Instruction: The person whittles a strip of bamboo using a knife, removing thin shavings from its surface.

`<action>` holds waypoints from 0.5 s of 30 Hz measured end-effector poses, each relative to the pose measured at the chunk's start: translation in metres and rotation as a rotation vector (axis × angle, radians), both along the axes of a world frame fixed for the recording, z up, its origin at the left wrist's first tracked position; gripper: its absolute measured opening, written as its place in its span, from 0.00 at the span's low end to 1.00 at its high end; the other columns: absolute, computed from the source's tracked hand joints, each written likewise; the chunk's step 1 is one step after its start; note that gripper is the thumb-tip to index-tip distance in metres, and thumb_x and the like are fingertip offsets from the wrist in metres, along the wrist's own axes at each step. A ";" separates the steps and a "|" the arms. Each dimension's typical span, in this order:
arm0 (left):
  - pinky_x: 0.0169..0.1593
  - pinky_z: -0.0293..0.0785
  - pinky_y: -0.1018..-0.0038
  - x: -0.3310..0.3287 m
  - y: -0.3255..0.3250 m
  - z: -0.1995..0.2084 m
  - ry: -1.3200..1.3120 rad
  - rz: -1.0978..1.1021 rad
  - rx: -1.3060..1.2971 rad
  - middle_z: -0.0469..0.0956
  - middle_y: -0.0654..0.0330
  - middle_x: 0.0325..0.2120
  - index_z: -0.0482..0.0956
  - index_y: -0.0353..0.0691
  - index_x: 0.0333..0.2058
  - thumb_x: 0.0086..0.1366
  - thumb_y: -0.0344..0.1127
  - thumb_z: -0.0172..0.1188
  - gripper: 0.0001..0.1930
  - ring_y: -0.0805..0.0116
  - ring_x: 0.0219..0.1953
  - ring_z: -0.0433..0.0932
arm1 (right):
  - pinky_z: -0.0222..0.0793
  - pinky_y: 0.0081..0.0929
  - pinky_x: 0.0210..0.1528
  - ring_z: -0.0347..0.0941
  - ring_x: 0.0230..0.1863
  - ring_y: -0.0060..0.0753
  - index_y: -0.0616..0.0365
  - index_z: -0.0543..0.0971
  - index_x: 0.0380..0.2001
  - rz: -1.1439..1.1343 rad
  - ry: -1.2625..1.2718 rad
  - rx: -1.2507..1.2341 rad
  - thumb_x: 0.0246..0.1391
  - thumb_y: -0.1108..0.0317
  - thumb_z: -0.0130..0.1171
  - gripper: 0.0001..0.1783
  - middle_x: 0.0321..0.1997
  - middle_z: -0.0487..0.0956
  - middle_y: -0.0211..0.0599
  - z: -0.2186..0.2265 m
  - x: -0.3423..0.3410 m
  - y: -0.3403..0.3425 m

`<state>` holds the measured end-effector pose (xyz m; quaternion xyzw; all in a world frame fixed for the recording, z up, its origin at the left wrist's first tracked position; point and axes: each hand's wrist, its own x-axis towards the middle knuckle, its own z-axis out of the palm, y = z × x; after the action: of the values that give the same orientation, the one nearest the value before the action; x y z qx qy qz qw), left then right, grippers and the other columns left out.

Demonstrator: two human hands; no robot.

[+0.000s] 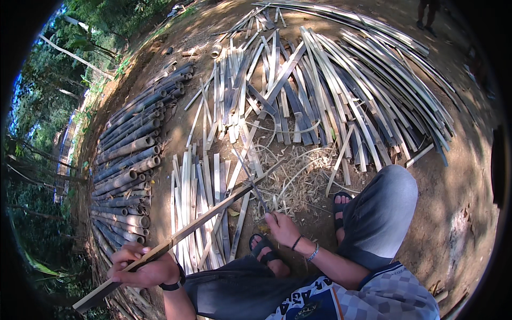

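Note:
My left hand is wrapped round a long bamboo strip, which slants up from the lower left to the middle of the view. In my right hand is the handle end of a long, narrow-bladed knife. Its blade points up and to the left and crosses the strip near the far end. Whether the edge bites into the bamboo cannot be made out. Under the strip lies a bundle of split bamboo strips. Curly bamboo shavings are heaped on the ground just beyond my right hand.
A large spread of split bamboo strips covers the ground ahead. Whole bamboo poles are stacked at the left, beside trees and undergrowth. My sandalled feet and bent knees frame the near ground. Another person's legs stand at the far right.

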<state>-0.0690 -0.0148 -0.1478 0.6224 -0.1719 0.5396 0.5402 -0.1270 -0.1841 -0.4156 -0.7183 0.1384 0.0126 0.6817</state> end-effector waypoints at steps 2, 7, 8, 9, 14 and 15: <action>0.25 0.54 0.77 0.001 0.002 0.000 -0.031 0.008 0.009 0.56 0.64 0.17 0.54 0.44 0.27 0.71 0.50 0.33 0.18 0.74 0.17 0.55 | 0.63 0.41 0.26 0.71 0.22 0.52 0.66 0.71 0.23 0.036 -0.016 0.065 0.60 0.54 0.47 0.23 0.17 0.71 0.52 0.028 -0.005 0.001; 0.24 0.53 0.78 0.000 -0.003 0.000 0.022 -0.010 -0.028 0.56 0.63 0.17 0.54 0.44 0.28 0.71 0.50 0.33 0.18 0.74 0.17 0.56 | 0.64 0.42 0.27 0.71 0.22 0.52 0.66 0.71 0.23 0.005 -0.040 0.053 0.60 0.51 0.46 0.26 0.16 0.71 0.52 -0.011 0.002 -0.006; 0.24 0.53 0.78 0.000 -0.004 0.000 0.010 0.020 -0.014 0.56 0.63 0.17 0.54 0.44 0.28 0.71 0.51 0.33 0.18 0.74 0.17 0.56 | 0.64 0.42 0.27 0.71 0.22 0.52 0.65 0.71 0.23 -0.035 -0.014 0.063 0.60 0.51 0.46 0.26 0.16 0.71 0.52 -0.021 0.004 -0.006; 0.24 0.53 0.78 -0.001 -0.003 0.001 -0.004 0.060 0.001 0.56 0.63 0.17 0.54 0.44 0.28 0.71 0.52 0.33 0.19 0.74 0.17 0.55 | 0.64 0.43 0.27 0.71 0.23 0.55 0.65 0.71 0.22 0.011 0.005 -0.059 0.60 0.50 0.46 0.26 0.17 0.70 0.53 -0.007 0.003 -0.008; 0.23 0.53 0.79 0.001 -0.003 0.000 -0.029 0.034 -0.024 0.56 0.63 0.16 0.53 0.44 0.27 0.71 0.52 0.33 0.19 0.74 0.16 0.55 | 0.63 0.45 0.28 0.71 0.26 0.60 0.65 0.71 0.23 0.061 -0.077 -0.057 0.59 0.50 0.46 0.26 0.18 0.71 0.56 0.021 -0.008 -0.006; 0.23 0.53 0.79 0.002 -0.001 -0.001 -0.022 0.015 -0.028 0.56 0.63 0.16 0.53 0.44 0.27 0.71 0.52 0.33 0.19 0.74 0.16 0.55 | 0.63 0.46 0.28 0.71 0.26 0.60 0.65 0.71 0.23 0.041 -0.074 -0.064 0.59 0.50 0.46 0.26 0.18 0.71 0.56 0.010 -0.006 -0.007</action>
<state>-0.0668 -0.0156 -0.1491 0.6100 -0.1658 0.5529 0.5429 -0.1327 -0.1906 -0.4057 -0.7424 0.0987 -0.0043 0.6626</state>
